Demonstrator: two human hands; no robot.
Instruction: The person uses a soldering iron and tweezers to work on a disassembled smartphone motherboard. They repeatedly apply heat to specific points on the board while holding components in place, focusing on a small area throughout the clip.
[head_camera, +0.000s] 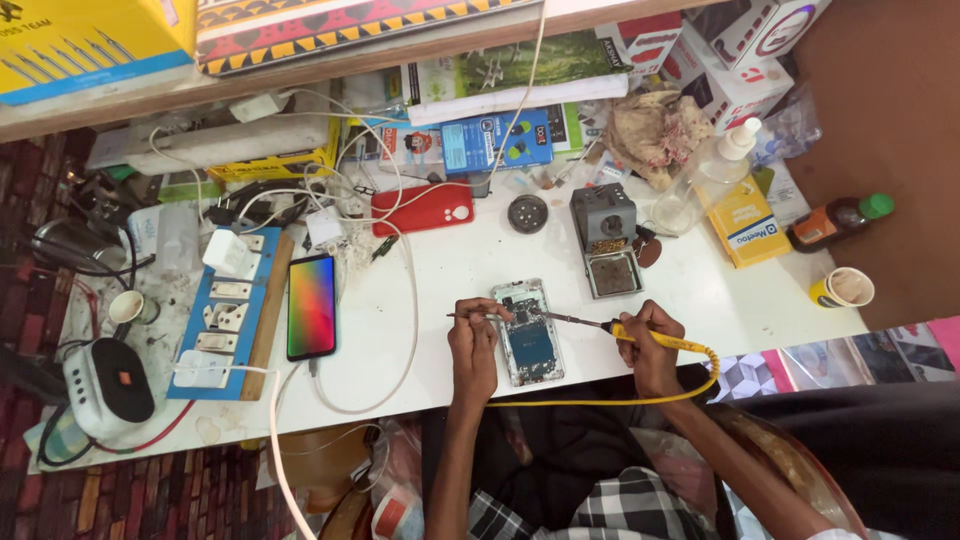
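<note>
Two hands, left hand and right hand, work one opened phone

So the opened phone sits on the bench right between my left hand and right hand, soldering stand just behind it to the right, lit phone off left, switchboard further left.

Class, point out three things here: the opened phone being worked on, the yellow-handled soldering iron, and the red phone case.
Opened phone (530, 340), head view, blue middle.
Soldering iron (672, 343), head view, yellow handle.
Red phone case (422, 208), head view, flat back.
</note>
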